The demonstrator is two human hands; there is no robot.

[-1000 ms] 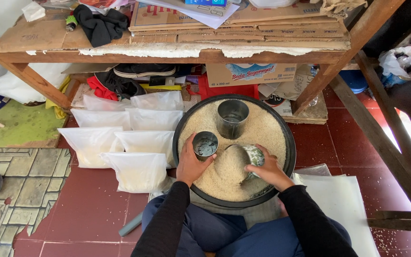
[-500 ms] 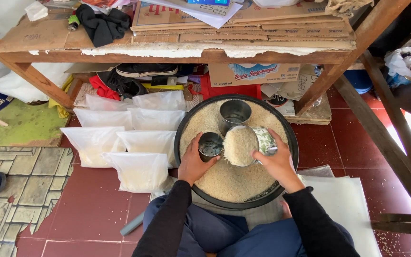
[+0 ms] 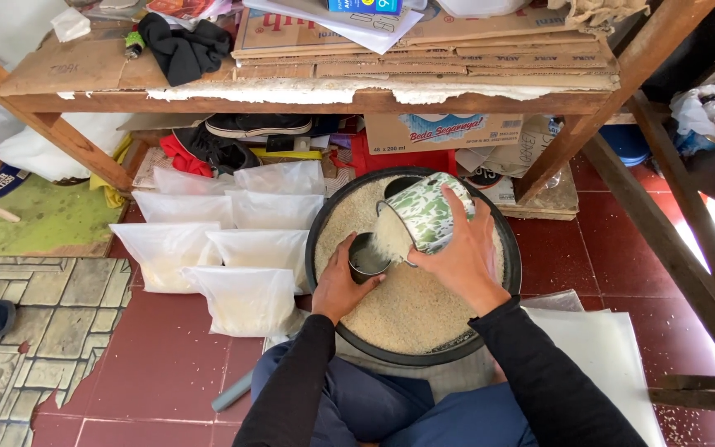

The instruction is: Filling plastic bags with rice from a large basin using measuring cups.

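1. Our right hand (image 3: 463, 261) has its fingers wrapped around a green-and-white enamel mug (image 3: 425, 213), tilted mouth-down toward the left so that rice (image 3: 411, 306) runs out of it.
2. Our left hand (image 3: 337, 285) curls its fingers around a small metal can (image 3: 368, 257), upright just below the mug's lip and set in the rice.
3. Both containers sit over a wide black basin (image 3: 498, 248) that rests in our lap and is filled with white rice; the can looks only partly filled, its depth hard to read.
4. A second, dark vessel (image 3: 403, 185) peeks out beyond the mug, mostly hidden.
5. To the left of our left hand, clear plastic bags (image 3: 246, 298) packed with rice lie in rows on the red tile floor (image 3: 167, 372).
6. We judge the main risk to be overshoot: the mug's mouth is far wider than the can, so a steep tilt would send grains past its rim, though they would land back in the basin.
7. A loose left grip could tip the can.
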